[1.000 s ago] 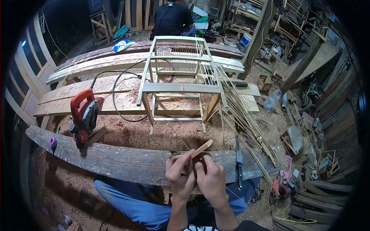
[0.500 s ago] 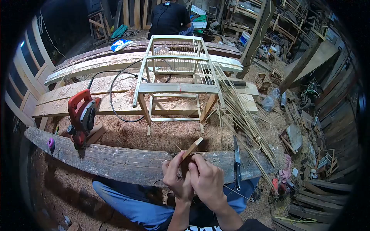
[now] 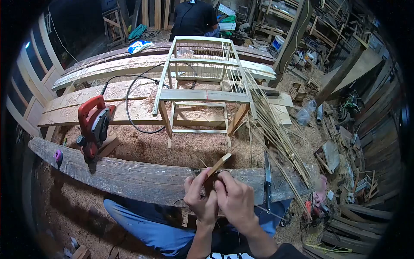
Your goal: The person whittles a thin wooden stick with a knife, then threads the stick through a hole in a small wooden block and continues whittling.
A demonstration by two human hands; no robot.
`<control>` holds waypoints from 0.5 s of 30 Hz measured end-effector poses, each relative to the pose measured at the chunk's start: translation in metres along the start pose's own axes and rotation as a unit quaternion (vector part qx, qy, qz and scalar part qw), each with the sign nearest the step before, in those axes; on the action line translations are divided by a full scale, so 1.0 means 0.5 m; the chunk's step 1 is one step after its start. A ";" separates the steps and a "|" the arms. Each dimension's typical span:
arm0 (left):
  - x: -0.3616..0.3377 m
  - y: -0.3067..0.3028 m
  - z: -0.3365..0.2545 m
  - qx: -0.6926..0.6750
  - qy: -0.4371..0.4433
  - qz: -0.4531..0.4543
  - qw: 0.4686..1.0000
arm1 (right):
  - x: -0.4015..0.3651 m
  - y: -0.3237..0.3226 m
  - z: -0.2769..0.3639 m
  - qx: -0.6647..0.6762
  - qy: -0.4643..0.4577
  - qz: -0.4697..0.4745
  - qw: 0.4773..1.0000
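Note:
In the head view, my left hand (image 3: 201,197) is closed around a small flat wooden piece (image 3: 221,163), whose pale end points up and away to the right. Pressed close beside it is my right hand (image 3: 236,199), fingers curled; whatever lies in them is hidden. One thin sliver (image 3: 202,162) shows just above my left hand, and a thin rod (image 3: 262,209) sticks out right of my right wrist. Both hands are over the near edge of a weathered plank (image 3: 146,181). A knife with a black handle (image 3: 268,192) lies on that plank to their right.
Beyond the plank stands a wooden cage frame (image 3: 207,96) with thin bars. Left of it rests a red electric planer (image 3: 92,127) with a black cord. Bamboo strips (image 3: 282,144) lean at the right. A purple roll (image 3: 58,156) sits far left. A person (image 3: 194,19) sits at the back.
The whole view has shifted slightly, with the scene appearing a little further right. Both hands keep nearly the same pose around the wooden piece.

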State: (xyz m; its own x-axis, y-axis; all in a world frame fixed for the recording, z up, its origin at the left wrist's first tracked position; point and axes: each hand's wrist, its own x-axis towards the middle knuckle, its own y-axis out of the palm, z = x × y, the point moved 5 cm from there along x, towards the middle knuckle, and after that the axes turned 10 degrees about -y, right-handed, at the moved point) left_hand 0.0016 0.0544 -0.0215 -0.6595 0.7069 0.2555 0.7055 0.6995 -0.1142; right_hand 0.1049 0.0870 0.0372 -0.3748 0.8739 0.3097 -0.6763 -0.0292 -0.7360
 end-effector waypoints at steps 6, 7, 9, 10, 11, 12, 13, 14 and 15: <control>-0.006 0.000 0.002 0.016 0.009 -0.006 1.000 | -0.007 0.012 -0.015 0.006 -0.013 0.010 1.000; -0.004 0.004 0.000 0.013 0.015 -0.007 1.000 | -0.009 0.015 -0.016 0.005 -0.015 0.010 1.000; -0.004 0.006 -0.004 0.022 0.030 0.002 0.999 | -0.019 0.014 -0.018 0.017 -0.018 -0.034 0.999; -0.005 0.003 -0.006 0.035 0.043 0.013 0.998 | -0.024 0.002 -0.019 0.018 -0.015 -0.036 0.999; 0.001 -0.001 0.017 0.070 0.013 -0.030 0.997 | -0.026 -0.019 -0.016 0.022 -0.010 -0.019 1.000; 0.039 -0.030 0.030 0.086 -0.007 -0.141 0.986 | -0.025 -0.035 -0.012 0.022 -0.007 0.001 1.000; 0.065 -0.066 0.051 0.029 -0.032 -0.184 0.982 | -0.050 -0.040 -0.010 0.051 0.010 -0.017 0.998; 0.079 -0.090 0.066 -0.027 -0.054 -0.222 0.973 | -0.072 -0.034 -0.008 0.059 0.009 -0.044 0.997; 0.072 -0.087 0.060 -0.031 -0.053 -0.219 0.974 | -0.075 -0.030 -0.007 0.055 0.017 -0.040 0.998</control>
State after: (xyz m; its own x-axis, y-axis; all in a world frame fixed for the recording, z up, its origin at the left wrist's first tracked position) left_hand -0.0606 0.0528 -0.0363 -0.9212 0.3516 0.1664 0.3630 0.9308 0.0429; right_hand 0.1313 0.0563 0.0347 -0.2965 0.8912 0.3434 -0.7696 -0.0100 -0.6385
